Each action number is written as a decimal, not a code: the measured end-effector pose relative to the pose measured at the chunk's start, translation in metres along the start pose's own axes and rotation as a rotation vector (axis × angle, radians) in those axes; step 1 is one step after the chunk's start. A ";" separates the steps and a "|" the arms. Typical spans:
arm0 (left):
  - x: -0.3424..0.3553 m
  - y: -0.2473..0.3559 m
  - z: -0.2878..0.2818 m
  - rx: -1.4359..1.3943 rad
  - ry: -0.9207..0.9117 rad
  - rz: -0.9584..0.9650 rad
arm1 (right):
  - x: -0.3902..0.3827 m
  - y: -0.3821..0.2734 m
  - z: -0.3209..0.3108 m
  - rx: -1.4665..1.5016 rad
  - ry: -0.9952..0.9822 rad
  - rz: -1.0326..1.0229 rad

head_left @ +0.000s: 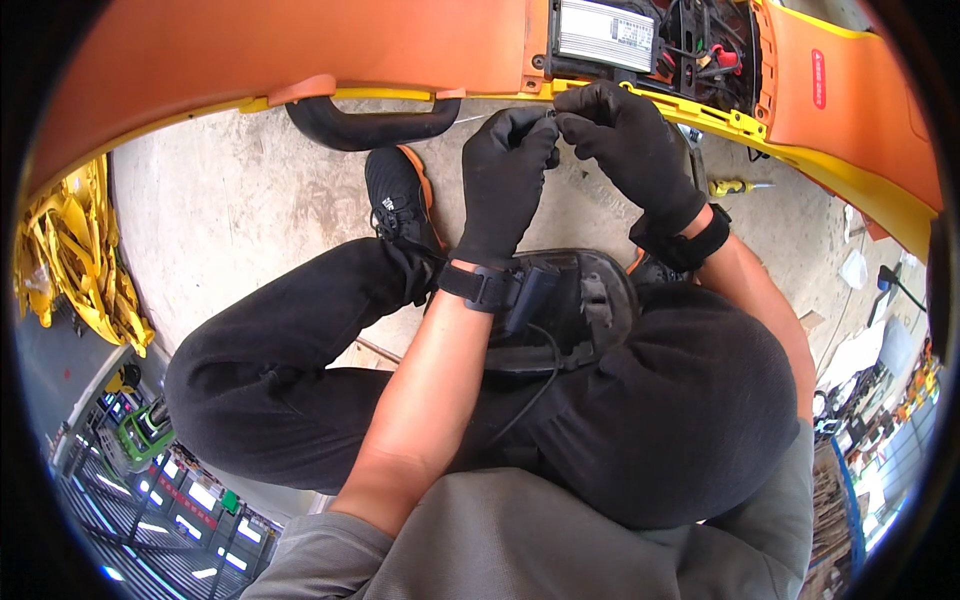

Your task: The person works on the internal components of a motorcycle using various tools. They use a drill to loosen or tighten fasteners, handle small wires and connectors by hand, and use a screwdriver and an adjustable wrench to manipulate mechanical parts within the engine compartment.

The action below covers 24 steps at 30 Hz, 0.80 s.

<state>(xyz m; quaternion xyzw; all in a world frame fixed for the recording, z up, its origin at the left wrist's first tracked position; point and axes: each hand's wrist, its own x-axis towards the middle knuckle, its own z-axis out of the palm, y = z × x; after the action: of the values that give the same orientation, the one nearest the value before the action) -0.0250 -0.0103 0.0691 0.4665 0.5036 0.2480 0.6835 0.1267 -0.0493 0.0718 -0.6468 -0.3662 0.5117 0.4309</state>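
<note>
Workshop, stained pale concrete floor. Nearest: person's bent legs in black trousers, black shoe with orange sole beyond the left knee. Off to the left, heap of yellow pieces. Right side, screwdriver with yellow handle lying on the floor, just right of the right wrist. Both hands black-gloved, band on each wrist. Left hand: thumb and forefinger pinching a small dark piece, mostly hidden, kind unclear. Piece sits at the left hand's far tips, between the two hands. Right hand: fingers curled in, tips right beside the piece on its right; can't tell if it grips too. Just beyond: yellow edge of an orange body, curved black handle to the left. Farthest, in the opening: silver finned box, red connector and dark wires to its right.
</note>
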 end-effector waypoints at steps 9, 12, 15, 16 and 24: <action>-0.002 -0.013 -0.001 -0.100 -0.014 -0.023 | -0.011 0.003 -0.002 -0.066 0.003 -0.123; -0.003 -0.005 0.002 -0.171 0.002 -0.042 | -0.013 0.000 -0.001 -0.085 0.040 -0.123; -0.001 0.002 0.004 -0.137 -0.007 -0.102 | -0.013 -0.003 -0.005 -0.125 0.065 -0.126; 0.000 0.003 0.004 -0.133 -0.008 -0.100 | -0.013 -0.002 -0.005 -0.121 0.068 -0.128; 0.001 -0.001 0.001 -0.099 -0.127 -0.080 | -0.011 0.006 -0.006 -0.198 0.040 -0.215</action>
<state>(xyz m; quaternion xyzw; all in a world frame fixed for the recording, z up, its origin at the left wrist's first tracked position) -0.0236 -0.0109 0.0676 0.4267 0.4645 0.2149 0.7457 0.1303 -0.0626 0.0711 -0.6533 -0.4732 0.4111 0.4246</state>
